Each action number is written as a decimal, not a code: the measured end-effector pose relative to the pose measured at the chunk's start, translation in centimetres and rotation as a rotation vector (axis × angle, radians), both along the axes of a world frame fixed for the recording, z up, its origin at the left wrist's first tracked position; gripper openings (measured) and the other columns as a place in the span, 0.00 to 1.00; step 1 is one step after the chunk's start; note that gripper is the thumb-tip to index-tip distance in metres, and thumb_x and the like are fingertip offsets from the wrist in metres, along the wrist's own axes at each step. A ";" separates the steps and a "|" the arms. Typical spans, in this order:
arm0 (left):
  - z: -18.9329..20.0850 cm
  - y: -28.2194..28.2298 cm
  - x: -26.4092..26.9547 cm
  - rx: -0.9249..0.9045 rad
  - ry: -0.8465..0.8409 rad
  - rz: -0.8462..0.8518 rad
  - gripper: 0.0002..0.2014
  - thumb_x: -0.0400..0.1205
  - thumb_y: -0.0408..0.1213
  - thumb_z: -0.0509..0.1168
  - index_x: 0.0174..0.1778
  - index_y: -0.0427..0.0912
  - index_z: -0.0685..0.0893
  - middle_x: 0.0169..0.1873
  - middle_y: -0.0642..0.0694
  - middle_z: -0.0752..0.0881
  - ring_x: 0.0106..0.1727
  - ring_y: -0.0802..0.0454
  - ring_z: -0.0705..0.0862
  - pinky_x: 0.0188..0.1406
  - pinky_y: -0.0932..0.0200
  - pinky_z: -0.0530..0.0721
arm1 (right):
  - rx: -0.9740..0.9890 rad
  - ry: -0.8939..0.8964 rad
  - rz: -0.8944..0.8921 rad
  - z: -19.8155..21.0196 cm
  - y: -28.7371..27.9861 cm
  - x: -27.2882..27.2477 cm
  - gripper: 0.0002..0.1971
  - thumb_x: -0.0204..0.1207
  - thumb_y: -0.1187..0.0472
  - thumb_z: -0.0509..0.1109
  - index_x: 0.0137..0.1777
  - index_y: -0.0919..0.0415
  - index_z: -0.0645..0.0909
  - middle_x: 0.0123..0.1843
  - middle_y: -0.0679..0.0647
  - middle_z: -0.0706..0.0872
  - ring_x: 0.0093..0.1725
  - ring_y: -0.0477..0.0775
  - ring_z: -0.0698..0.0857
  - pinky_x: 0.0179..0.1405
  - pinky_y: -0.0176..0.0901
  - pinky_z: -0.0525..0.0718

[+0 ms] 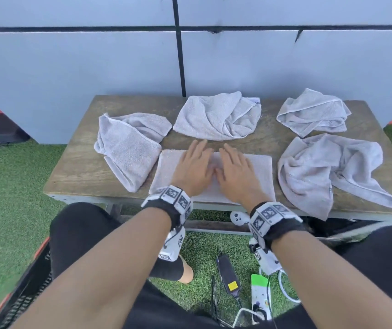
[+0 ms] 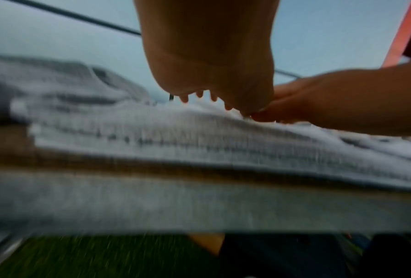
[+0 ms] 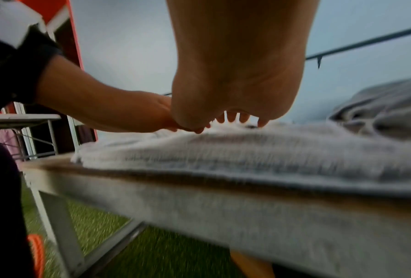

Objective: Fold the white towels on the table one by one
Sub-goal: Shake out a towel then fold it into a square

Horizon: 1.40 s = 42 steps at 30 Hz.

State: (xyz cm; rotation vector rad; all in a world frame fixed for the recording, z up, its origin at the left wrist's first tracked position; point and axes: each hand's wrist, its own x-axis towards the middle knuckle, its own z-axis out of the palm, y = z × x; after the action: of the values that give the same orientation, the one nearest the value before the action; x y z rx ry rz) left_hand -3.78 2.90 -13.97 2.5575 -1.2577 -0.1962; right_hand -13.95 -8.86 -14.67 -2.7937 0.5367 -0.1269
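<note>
A white towel (image 1: 259, 169) lies flat as a folded rectangle at the front middle of the wooden table (image 1: 81, 167). Both my hands lie flat on it, side by side, fingers straight and pointing away from me: the left hand (image 1: 196, 162) on its middle left, the right hand (image 1: 234, 168) on its middle right. The wrist views show the same towel (image 2: 199, 135) (image 3: 247, 150) under my left hand (image 2: 206, 75) and my right hand (image 3: 237, 84), blurred. Several crumpled white towels lie around it, at the left (image 1: 128, 148), back middle (image 1: 218, 116), back right (image 1: 313, 112) and right (image 1: 328, 172).
The right crumpled towel hangs over the table's front edge. Beyond the table stands a pale panelled wall (image 1: 95, 67). Green turf (image 1: 12, 186) surrounds it, with a power strip (image 1: 260, 298), an adapter (image 1: 227, 274) and cables under the front edge. My knees are close to the table.
</note>
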 end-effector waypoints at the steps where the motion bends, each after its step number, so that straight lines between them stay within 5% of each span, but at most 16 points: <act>1: -1.1 0.1 -0.4 0.065 0.000 -0.010 0.26 0.91 0.46 0.49 0.86 0.45 0.60 0.88 0.46 0.53 0.89 0.44 0.47 0.87 0.39 0.51 | -0.023 0.033 0.002 -1.0 0.4 -0.1 0.30 0.87 0.50 0.51 0.87 0.59 0.56 0.89 0.54 0.54 0.87 0.58 0.54 0.84 0.59 0.56; 4: -3.3 0.7 -1.0 0.147 -0.063 -0.001 0.28 0.91 0.49 0.39 0.89 0.51 0.46 0.89 0.52 0.43 0.89 0.49 0.39 0.87 0.41 0.40 | -0.092 0.059 -0.024 -3.2 0.6 -1.0 0.31 0.87 0.45 0.43 0.88 0.55 0.53 0.90 0.51 0.51 0.88 0.55 0.51 0.85 0.62 0.53; 14: -3.7 0.1 0.5 0.034 -0.034 0.032 0.29 0.90 0.54 0.45 0.89 0.56 0.51 0.89 0.52 0.48 0.89 0.51 0.43 0.87 0.45 0.40 | -0.067 0.049 0.007 -3.3 -1.8 -0.4 0.33 0.85 0.38 0.40 0.88 0.46 0.49 0.90 0.44 0.47 0.89 0.51 0.45 0.86 0.58 0.45; 33: -3.5 3.5 2.3 0.063 -0.026 0.132 0.32 0.86 0.66 0.40 0.88 0.63 0.46 0.89 0.53 0.44 0.88 0.55 0.40 0.87 0.46 0.38 | -0.078 0.094 -0.080 -2.9 -4.3 -1.6 0.32 0.86 0.35 0.41 0.88 0.41 0.45 0.90 0.41 0.43 0.88 0.46 0.42 0.86 0.56 0.41; 39: -2.8 4.8 2.3 0.138 -0.096 0.192 0.33 0.87 0.67 0.39 0.88 0.61 0.45 0.89 0.54 0.45 0.89 0.54 0.41 0.86 0.41 0.36 | -0.081 0.114 -0.089 -2.5 -4.0 -1.6 0.32 0.86 0.36 0.41 0.88 0.41 0.45 0.90 0.46 0.43 0.88 0.50 0.43 0.86 0.58 0.42; 42: -2.7 4.4 2.1 0.175 -0.088 0.204 0.34 0.87 0.66 0.38 0.89 0.58 0.47 0.89 0.49 0.47 0.89 0.49 0.43 0.85 0.38 0.35 | -0.133 0.114 -0.182 -1.4 -3.5 -1.8 0.31 0.84 0.37 0.49 0.84 0.50 0.60 0.86 0.62 0.58 0.84 0.64 0.57 0.82 0.62 0.55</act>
State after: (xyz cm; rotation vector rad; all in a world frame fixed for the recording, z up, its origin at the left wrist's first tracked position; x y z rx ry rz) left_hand -1.64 7.28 -16.70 2.8519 -1.0404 -0.1583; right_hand -15.71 -12.40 -16.10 -2.8896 0.8389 -0.0435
